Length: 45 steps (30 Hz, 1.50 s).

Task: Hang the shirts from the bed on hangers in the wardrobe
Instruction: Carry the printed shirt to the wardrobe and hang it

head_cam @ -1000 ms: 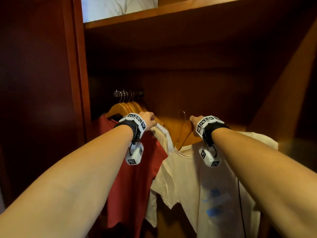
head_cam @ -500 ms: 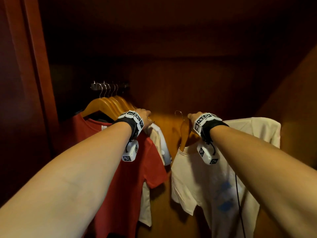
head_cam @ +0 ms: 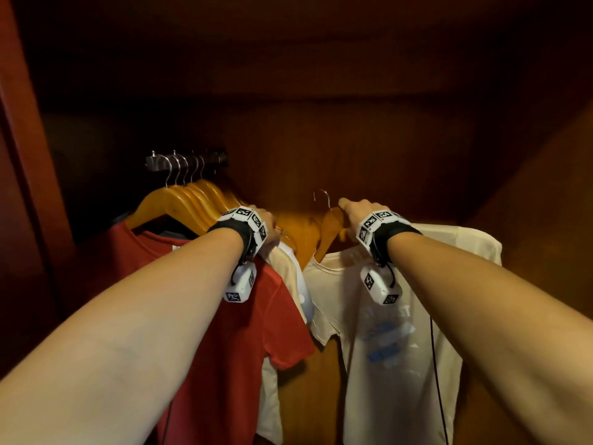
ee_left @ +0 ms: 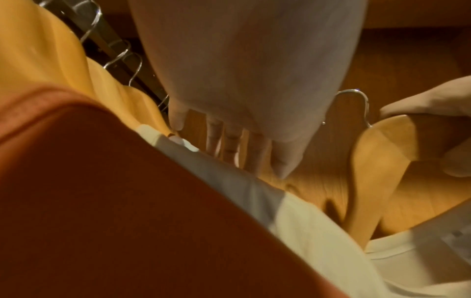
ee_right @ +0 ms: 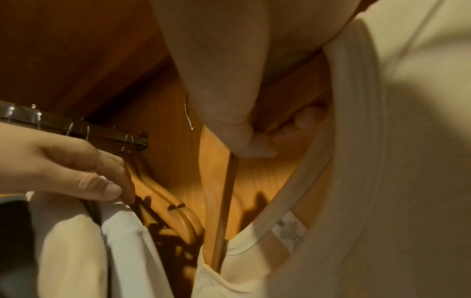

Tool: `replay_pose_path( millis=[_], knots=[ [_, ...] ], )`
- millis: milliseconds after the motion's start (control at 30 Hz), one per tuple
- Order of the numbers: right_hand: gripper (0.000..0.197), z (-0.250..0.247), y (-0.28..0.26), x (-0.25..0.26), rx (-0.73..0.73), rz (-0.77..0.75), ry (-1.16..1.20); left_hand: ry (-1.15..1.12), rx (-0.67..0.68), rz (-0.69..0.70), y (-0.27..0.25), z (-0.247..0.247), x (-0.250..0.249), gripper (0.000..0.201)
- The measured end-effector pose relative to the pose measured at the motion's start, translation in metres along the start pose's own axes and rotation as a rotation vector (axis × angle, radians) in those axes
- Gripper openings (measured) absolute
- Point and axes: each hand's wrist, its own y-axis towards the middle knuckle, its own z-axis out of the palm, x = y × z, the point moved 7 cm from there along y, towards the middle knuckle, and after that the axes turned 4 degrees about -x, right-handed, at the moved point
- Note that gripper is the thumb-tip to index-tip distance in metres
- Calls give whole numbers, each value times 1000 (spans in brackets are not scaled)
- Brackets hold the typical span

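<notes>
Right hand (head_cam: 354,213) is gripping the wooden hanger (ee_right: 216,193) at its neck, thumb (ee_right: 244,139) and curled fingers (ee_right: 305,119) pinching the wood just below the metal hook (head_cam: 322,199). From that hanger a cream shirt (head_cam: 394,348) with a faded blue print is hanging; in the right wrist view its collar (ee_right: 300,193) and sewn-in label (ee_right: 288,229) are lying beside the hanger's arm. The hook is standing free in the air, apart from the rail.

Left hand (head_cam: 268,221) is reaching in beside it, its fingers (ee_left: 257,149) extended and close together, resting against the hung garments; whether they are curling round anything I cannot tell. Under that wrist a red shirt (head_cam: 244,342) is hanging, and just right of it a pale cream-and-white garment (head_cam: 290,277) is sitting between the red shirt and the held one.

Farther back, a row of wooden hangers (head_cam: 189,200) is crowding together, their wire hooks looped over the dark metal rail (head_cam: 186,160) at the left. Behind everything the wardrobe's brown wooden back wall (head_cam: 353,139) is closing off the space.
</notes>
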Motion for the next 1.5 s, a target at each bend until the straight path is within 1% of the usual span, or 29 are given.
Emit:
replay_pose_path(
  millis=[133, 233, 400, 533, 667, 733, 800, 967, 1067, 1167, 1233, 1300, 1333, 1400, 1500],
  knots=[
    [38, -1, 4, 13, 2, -29, 43, 12, 38, -29, -2, 4, 11, 42],
    [41, -3, 7, 22, 7, -61, 68, -19, 95, -45, -3, 6, 21, 38],
    [41, -3, 11, 35, 23, -99, 140, -38, 80, -82, -10, 1, 25, 32],
    [47, -1, 16, 45, 1, -129, 211, -44, 80, -102, -14, -4, 27, 29],
    [51, 3, 26, 61, -17, -132, 255, -53, 88, -137, -13, -7, 40, 29],
    [53, 2, 32, 68, -45, -133, 247, -67, 62, -132, -16, -12, 46, 31],
    [55, -1, 38, 75, -92, -122, 231, -66, 22, -126, -17, -18, 52, 29],
    [49, -6, 53, 97, -149, -105, 324, -27, -55, -155, -13, -33, 70, 32],
    [48, -11, 61, 111, -176, -135, 372, 15, -129, -208, -16, -51, 84, 34],
    [45, -17, 69, 126, -170, -165, 402, 96, -234, -246, -20, -72, 96, 39],
    [43, -21, 75, 135, -147, -172, 398, 175, -314, -306, -24, -86, 107, 47],
    [38, -26, 81, 146, -112, -181, 393, 251, -350, -395, -29, -96, 120, 54],
    [36, -29, 83, 152, -94, -187, 394, 275, -335, -437, -31, -97, 127, 56],
    [34, -33, 87, 164, -65, -202, 399, 303, -262, -490, -33, -95, 137, 60],
    [37, -36, 96, 182, -54, -227, 416, 394, -173, -478, -32, -87, 141, 64]
  ],
)
